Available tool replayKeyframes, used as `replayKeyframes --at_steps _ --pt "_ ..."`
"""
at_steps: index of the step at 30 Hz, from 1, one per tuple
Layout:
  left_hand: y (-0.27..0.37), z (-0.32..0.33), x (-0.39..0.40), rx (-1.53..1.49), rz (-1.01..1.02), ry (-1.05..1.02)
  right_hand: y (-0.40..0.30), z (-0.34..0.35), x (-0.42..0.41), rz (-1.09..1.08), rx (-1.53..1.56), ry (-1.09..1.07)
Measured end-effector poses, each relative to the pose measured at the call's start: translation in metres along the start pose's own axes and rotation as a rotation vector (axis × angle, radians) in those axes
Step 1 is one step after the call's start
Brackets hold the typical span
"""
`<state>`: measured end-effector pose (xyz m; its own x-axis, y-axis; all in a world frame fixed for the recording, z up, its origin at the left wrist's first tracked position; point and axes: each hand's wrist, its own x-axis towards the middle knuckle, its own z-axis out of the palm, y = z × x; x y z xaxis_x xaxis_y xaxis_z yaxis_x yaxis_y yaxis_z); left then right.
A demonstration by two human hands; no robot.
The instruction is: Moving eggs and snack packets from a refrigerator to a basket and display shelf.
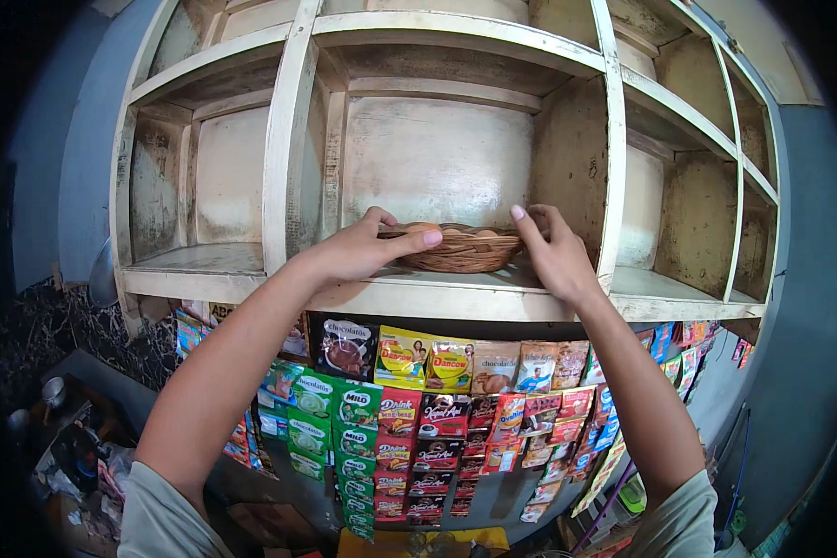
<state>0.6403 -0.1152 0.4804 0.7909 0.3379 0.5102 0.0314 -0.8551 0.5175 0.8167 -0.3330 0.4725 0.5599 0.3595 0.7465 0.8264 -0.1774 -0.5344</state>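
Observation:
A brown wicker basket (464, 257) rests on the bottom board of the middle shelf compartment, near its front edge. Several rounded, light-brown eggs (424, 227) show just above its rim; the rest of the contents is hidden. My left hand (359, 247) grips the basket's left end, its thumb lying over the rim and its fingers behind. At the other end is my right hand (558, 251), thumb raised and apart from the fingers. Whether its palm touches the basket cannot be told.
A worn white wooden shelf unit (446, 296) surrounds the basket, with upright dividers (610, 174) on both sides. Strips of drink sachets (432, 418) hang beneath. A yellow surface (390, 547) is low in front, and cluttered items (77, 453) lie at lower left.

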Motion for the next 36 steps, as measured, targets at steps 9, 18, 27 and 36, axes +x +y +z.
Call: replayKeyframes --at_steps 9,18,27,36 --pt "0.002 -0.004 -0.007 0.045 -0.014 0.009 -0.001 0.002 -0.02 -0.372 -0.134 0.056" --pt "-0.003 0.005 0.002 -0.002 0.033 0.057 0.003 0.003 -0.014 -0.457 -0.049 0.061" --pt "0.002 0.009 -0.068 -0.058 0.214 0.429 0.012 0.006 -0.033 -0.662 0.048 0.165" --pt "-0.046 0.075 -0.247 -0.237 0.289 0.5 0.04 0.06 -0.167 -0.74 0.476 -0.006"
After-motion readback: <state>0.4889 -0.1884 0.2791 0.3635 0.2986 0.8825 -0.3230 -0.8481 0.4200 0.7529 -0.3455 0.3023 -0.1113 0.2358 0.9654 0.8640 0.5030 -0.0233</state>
